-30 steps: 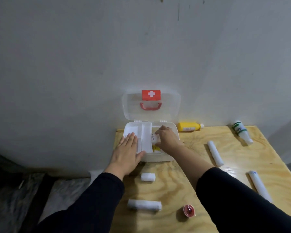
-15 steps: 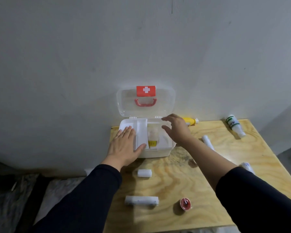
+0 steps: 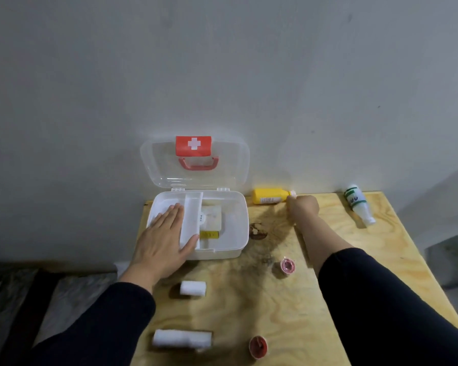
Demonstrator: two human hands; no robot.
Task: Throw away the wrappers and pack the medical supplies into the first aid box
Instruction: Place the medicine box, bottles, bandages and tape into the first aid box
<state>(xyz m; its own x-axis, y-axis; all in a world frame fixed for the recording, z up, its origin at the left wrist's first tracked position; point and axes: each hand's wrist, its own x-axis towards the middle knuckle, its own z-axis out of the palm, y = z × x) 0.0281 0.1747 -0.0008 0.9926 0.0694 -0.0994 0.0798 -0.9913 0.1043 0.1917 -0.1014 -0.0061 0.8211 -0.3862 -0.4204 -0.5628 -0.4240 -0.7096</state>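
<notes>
The white first aid box (image 3: 224,250) stands open at the table's back left, its clear lid (image 3: 236,165) leaning on the wall. Inside lie a pale packet (image 3: 212,216) and a yellow-labelled item (image 3: 209,234). My left hand (image 3: 164,241) lies flat over the box's left compartment and divider tray. My right hand (image 3: 302,207) is at the cap end of the yellow bottle (image 3: 267,197), which lies by the wall; the fingers curl around its neck. A white bottle with green stripes (image 3: 357,203) lies at the back right.
On the plywood table (image 3: 249,307) lie a small gauze roll (image 3: 192,288), a longer gauze roll (image 3: 181,338), a red tape roll (image 3: 258,346) and a pink tape roll (image 3: 287,266). My right arm hides part of the table. The floor drops away on the left.
My right hand left the box and moved right to the yellow bottle's cap, closing there. My left hand stayed on the box. The camera view shifted.
</notes>
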